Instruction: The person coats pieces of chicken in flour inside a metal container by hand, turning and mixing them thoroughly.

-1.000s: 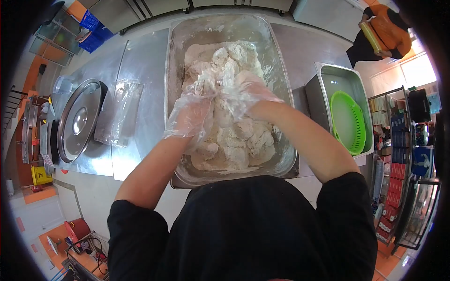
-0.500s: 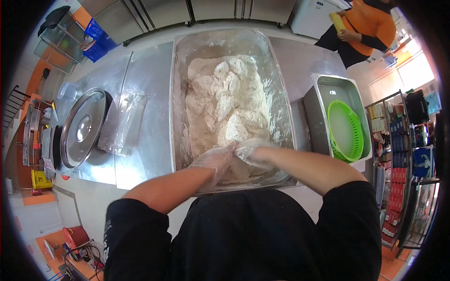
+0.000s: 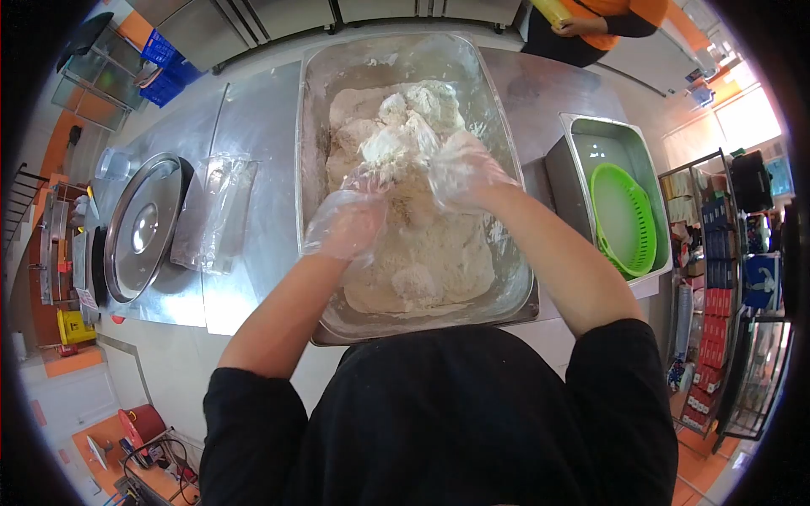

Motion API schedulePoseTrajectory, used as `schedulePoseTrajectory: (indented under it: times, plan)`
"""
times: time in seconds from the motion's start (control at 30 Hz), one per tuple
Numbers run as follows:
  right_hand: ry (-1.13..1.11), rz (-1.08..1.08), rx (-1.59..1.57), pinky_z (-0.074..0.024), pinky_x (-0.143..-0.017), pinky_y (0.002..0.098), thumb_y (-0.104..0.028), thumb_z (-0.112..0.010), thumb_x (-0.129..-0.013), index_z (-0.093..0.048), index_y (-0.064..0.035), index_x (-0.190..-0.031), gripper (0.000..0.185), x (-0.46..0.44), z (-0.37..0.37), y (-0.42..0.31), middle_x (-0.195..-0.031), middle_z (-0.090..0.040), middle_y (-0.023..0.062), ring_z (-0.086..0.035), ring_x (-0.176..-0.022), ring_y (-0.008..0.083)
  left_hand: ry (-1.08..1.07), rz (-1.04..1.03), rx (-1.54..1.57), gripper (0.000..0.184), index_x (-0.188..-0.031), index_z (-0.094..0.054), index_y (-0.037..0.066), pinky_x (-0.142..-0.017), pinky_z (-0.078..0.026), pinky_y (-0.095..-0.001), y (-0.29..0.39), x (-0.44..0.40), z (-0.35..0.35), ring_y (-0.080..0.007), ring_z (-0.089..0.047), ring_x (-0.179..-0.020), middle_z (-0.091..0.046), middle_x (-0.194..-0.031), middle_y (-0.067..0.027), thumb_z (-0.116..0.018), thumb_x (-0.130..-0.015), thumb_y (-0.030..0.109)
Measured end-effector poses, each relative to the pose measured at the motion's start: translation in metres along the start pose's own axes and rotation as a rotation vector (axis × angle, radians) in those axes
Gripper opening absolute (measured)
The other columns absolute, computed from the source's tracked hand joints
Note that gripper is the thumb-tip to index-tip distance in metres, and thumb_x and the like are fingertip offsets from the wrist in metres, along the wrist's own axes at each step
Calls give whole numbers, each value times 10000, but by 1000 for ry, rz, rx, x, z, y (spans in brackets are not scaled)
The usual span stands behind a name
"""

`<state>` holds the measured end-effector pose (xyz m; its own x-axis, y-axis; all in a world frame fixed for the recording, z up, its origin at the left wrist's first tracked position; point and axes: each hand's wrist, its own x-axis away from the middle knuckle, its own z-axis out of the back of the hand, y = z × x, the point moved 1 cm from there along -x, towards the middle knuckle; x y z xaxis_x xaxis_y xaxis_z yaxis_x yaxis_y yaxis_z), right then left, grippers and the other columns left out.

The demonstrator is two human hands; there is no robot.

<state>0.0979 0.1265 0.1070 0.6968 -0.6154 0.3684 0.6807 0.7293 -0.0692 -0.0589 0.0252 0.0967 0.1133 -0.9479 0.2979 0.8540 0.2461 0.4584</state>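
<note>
A deep metal tray (image 3: 314, 93) holds pale flour (image 3: 456, 253) and several flour-coated pieces (image 3: 432, 103) heaped in its far half. Both hands wear clear plastic gloves. My left hand (image 3: 359, 207) is over the tray's left middle, against the near side of a coated clump (image 3: 392, 145). Opposite it, on the clump's right, is my right hand (image 3: 462, 169), blurred by motion. The fingers of both hands are smeared or covered in flour, so their grip cannot be made out. A small floury lump (image 3: 415, 285) lies near the tray's front.
On the left of the metal table are a round steel tray (image 3: 145, 223), a plastic bag (image 3: 218, 215) and a clear container (image 3: 113, 164). A metal bin (image 3: 567, 169) with a green basket (image 3: 648, 223) stands right. Behind, a person (image 3: 582, 29) holds something yellow.
Both hands have moved from the tray's front edge toward its middle and spread apart. Flour-coated pieces near the front are now farther back. The person behind has shifted left.
</note>
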Motion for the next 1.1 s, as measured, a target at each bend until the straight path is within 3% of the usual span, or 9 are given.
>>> schedulePoseTrajectory:
  times: [0.07,0.23,0.3,0.43,0.53,0.67,0.83,0.97,1.1]
  plan:
    - [-207,-137,-70,-444,-736,319,-236,-584,-689,-573,-129,-984,314,24,11,0,-1032,-556,52,-539,-909,193,-49,-17,-59,551,-1096,-481,-3,-790,-425,-328,3,14,11,-239,-532,-958,-544,-1048,-144,-376,-825,465]
    - [-698,270,295,-448,-716,315,-279,-579,-678,-599,-89,-902,295,52,-51,-19,-911,-597,81,-558,-813,195,-668,23,-542,729,-1011,-560,-6,-878,-350,-366,-13,30,-29,-323,-518,-982,-559,-1014,-209,-308,-767,633]
    - [-676,251,-196,-443,-728,330,-291,-577,-685,-594,-86,-930,320,41,-113,-33,-931,-593,91,-558,-806,200,-829,-142,-403,754,-981,-585,2,-884,-335,-382,-27,31,-65,-367,-505,-970,-552,-1019,-212,-219,-786,631]
    - [-411,115,-577,-444,-691,320,-193,-543,-744,-586,-58,-932,235,47,-96,-82,-929,-595,67,-562,-793,194,-523,204,69,681,-1085,-519,18,-910,-306,-343,14,31,-66,-317,-474,-1017,-508,-1097,-192,-244,-816,580]
    - [-347,-390,-1904,-443,-662,318,-124,-545,-744,-601,-61,-846,132,24,-138,-91,-878,-601,62,-562,-768,187,-290,307,562,686,-1192,-443,54,-987,-224,-330,-36,-1,-133,-298,-378,-1160,-430,-1221,-174,-210,-816,579]
    - [541,255,-438,-445,-550,294,-99,-529,-726,-584,-99,-820,109,9,-112,-59,-739,-577,76,-525,-600,186,43,493,674,621,-1185,-454,59,-962,-269,-345,1,-8,-50,-311,-400,-1136,-449,-1199,-180,-267,-835,536]
    - [112,-90,-340,-444,-679,290,-167,-477,-754,-614,-99,-855,183,-26,-52,11,-857,-592,78,-549,-745,194,165,485,642,590,-1130,-502,48,-892,-333,-371,-84,-41,-119,-321,-473,-1042,-501,-1125,-187,-281,-843,514]
    - [-61,-289,-445,-438,-758,287,-208,-470,-767,-615,-99,-923,239,-16,-60,-4,-957,-591,90,-553,-868,196,-191,428,245,634,-1092,-519,9,-876,-337,-391,7,9,-37,-331,-473,-1033,-488,-1136,-200,-252,-842,527]
    - [79,109,-373,-417,-797,279,-292,-442,-810,-570,-66,-996,320,-20,-88,-27,-1052,-559,73,-532,-908,167,-40,436,754,641,-1130,-478,-8,-886,-335,-371,-46,-33,-143,-336,-486,-1010,-503,-1108,-215,-265,-844,524]
